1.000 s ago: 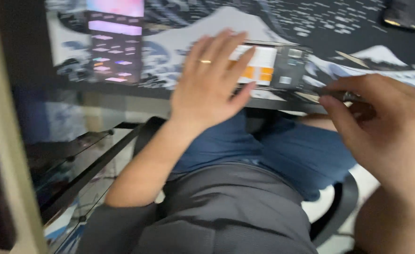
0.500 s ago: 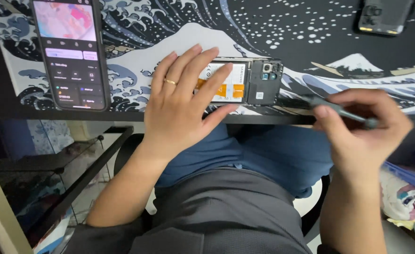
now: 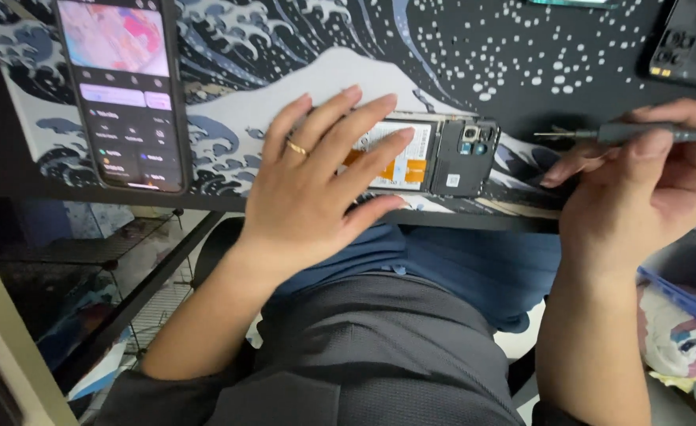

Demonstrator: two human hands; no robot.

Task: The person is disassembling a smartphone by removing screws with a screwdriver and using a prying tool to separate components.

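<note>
Orange and yellow labels are showing on the battery of an opened smartphone (image 3: 435, 154), which is lying back-up near the front edge of the counter (image 3: 522, 217), its long axis running left to right along that edge. Its rear cover is off, and a dark camera module is sitting at its right end. The left hand (image 3: 316, 181) is pressing flat on the phone's left half, fingers spread and extended, a gold ring on one finger, gripping nothing and simply pinning the phone down.

The right hand (image 3: 640, 189) is hovering just right of the phone, closed in a loose pinch around a slim grey precision screwdriver (image 3: 632, 134). The tool is lying nearly level, its thin metal tip pointing left toward the phone's camera end, close to it but apart. So the exposed end lies directly left of the tip, and the right hand is the nearer one to it.

A rubbery desk mat (image 3: 522, 63) printed with a dark blue and white wave is covering the counter. At its left a second smartphone (image 3: 123, 91) is lying with its glossy screen lit. A dark phone back cover (image 3: 691, 43) is resting at the far right corner. A blue bin (image 3: 679, 292) is sitting below the counter at right.
</note>
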